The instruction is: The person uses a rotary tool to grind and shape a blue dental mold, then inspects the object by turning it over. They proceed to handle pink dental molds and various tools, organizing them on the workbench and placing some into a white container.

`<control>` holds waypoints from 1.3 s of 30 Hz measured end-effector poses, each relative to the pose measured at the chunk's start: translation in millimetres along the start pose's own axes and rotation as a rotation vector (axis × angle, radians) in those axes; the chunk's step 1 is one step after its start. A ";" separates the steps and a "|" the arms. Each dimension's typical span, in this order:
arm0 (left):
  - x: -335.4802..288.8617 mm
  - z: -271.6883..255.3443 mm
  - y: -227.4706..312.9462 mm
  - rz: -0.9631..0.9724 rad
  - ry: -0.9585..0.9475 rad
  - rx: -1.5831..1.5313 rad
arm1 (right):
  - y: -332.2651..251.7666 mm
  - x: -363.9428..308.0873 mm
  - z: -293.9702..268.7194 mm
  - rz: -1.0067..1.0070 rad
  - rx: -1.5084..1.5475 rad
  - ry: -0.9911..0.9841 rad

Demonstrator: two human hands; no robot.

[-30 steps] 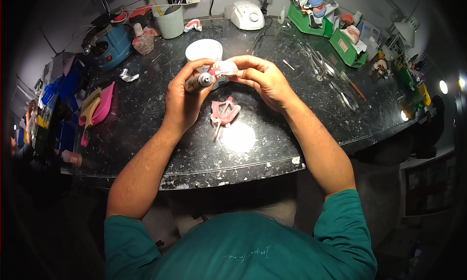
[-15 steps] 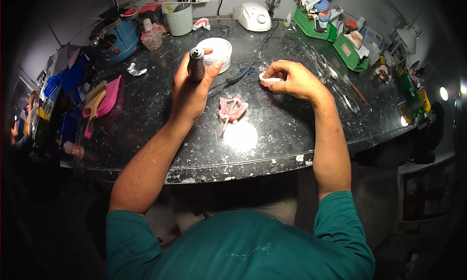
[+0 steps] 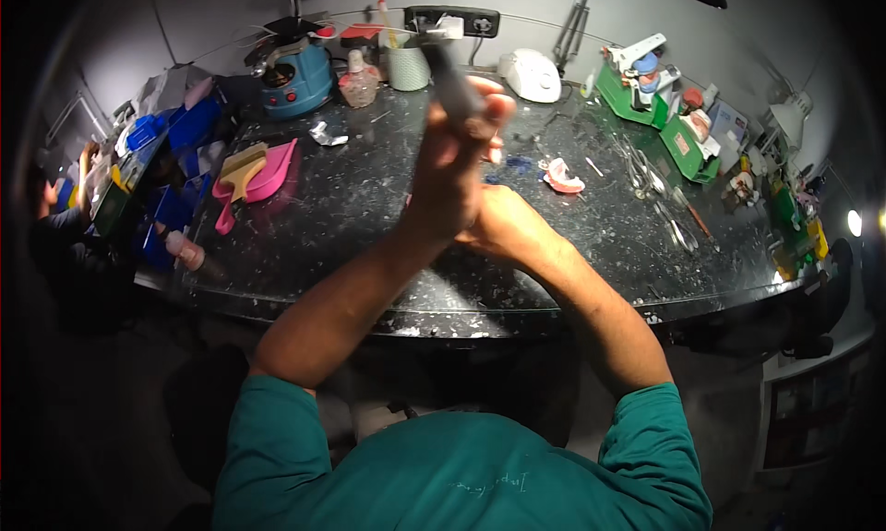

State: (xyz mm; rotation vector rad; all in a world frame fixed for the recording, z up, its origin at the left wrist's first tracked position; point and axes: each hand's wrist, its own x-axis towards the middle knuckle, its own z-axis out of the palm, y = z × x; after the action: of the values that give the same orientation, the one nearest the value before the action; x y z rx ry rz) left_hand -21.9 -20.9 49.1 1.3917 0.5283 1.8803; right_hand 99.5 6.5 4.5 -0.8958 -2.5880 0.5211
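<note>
In my left hand [image 3: 445,176] is a dark handpiece [image 3: 449,77], raised high above the bench and smeared by motion. The fingers are wrapped round its lower part. Behind that wrist my right hand [image 3: 506,219] reaches low over the bench, and its fingers are hidden, so I cannot see what they touch. A denture [image 3: 563,177] with pink gum lies on the bench to the right of both hands. The pink framed piece seen earlier is mostly or wholly covered by my hands.
A pink dustpan with a brush [image 3: 245,182] lies at the left. Along the back stand a blue machine [image 3: 300,81], a pale green cup [image 3: 408,68] and a white control box [image 3: 532,75]. Metal tools [image 3: 660,190] and green boxes [image 3: 692,153] are on the right.
My right hand has let go of the denture, now on the bench, and moved left and nearer, behind my left wrist. My left hand has moved right with the handpiece. The view has shifted.
</note>
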 end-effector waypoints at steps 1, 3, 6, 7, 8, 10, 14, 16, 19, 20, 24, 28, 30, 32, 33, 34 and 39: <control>-3.5 8.1 4.7 -0.073 -0.069 0.015 | 0.8 -0.7 -0.3 -0.012 0.050 -0.028; -6.8 21.3 4.3 -0.134 -0.174 0.081 | 9.0 -14.1 2.6 -0.063 0.053 0.214; -27.6 25.3 14.4 -0.017 -0.181 -0.048 | -12.9 -43.4 -39.3 0.232 0.197 0.274; -30.9 23.5 5.8 0.012 -0.182 -0.115 | -19.9 -54.3 -43.8 0.291 0.343 0.421; -31.1 25.4 2.3 0.063 -0.174 -0.117 | -16.5 -64.8 -45.6 0.310 0.336 0.502; -31.6 31.4 -0.2 0.042 -0.084 -0.087 | -21.6 -79.5 -49.4 0.263 0.233 0.694; -34.9 49.6 1.8 -0.044 -0.198 -0.018 | -31.3 -91.6 -74.4 -0.177 -0.306 0.788; -39.3 65.2 -5.9 -0.042 -0.236 0.047 | -13.7 -94.3 -71.4 -0.310 -0.147 0.828; -36.7 70.8 1.3 -0.049 -0.412 0.069 | -4.8 -113.4 -87.9 -0.271 -0.272 0.830; -30.8 64.6 -6.1 0.019 -0.446 0.193 | 3.8 -113.2 -102.4 -0.400 -0.403 0.878; 12.0 18.6 -24.4 -0.072 -0.442 0.814 | 58.2 -166.0 -144.0 -0.049 -0.572 0.893; 52.5 -83.4 -82.7 -0.276 -0.196 1.221 | 109.8 -170.9 -129.5 0.379 -0.526 0.680; 58.3 -87.6 -108.6 -0.313 -0.218 1.280 | 123.7 -169.6 -110.7 0.395 -0.493 0.617; 55.0 -76.4 -130.5 -0.243 -0.222 1.324 | 145.5 -164.1 -92.8 0.426 -0.506 0.554; 50.3 -72.8 -135.7 -0.215 -0.225 1.352 | 148.9 -160.4 -91.1 0.480 -0.524 0.479; 49.2 -71.5 -137.8 -0.218 -0.211 1.322 | 152.1 -156.7 -91.0 0.532 -0.539 0.405; 41.4 -87.9 -123.4 -0.191 -0.224 1.165 | 152.7 -149.0 -84.9 0.477 -0.481 0.379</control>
State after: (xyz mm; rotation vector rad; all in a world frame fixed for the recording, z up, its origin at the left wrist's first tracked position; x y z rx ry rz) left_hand -72.7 98.8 -38.9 2.0911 1.7242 1.1902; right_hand 325.0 41.6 -20.6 -1.6099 -2.1720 -0.1706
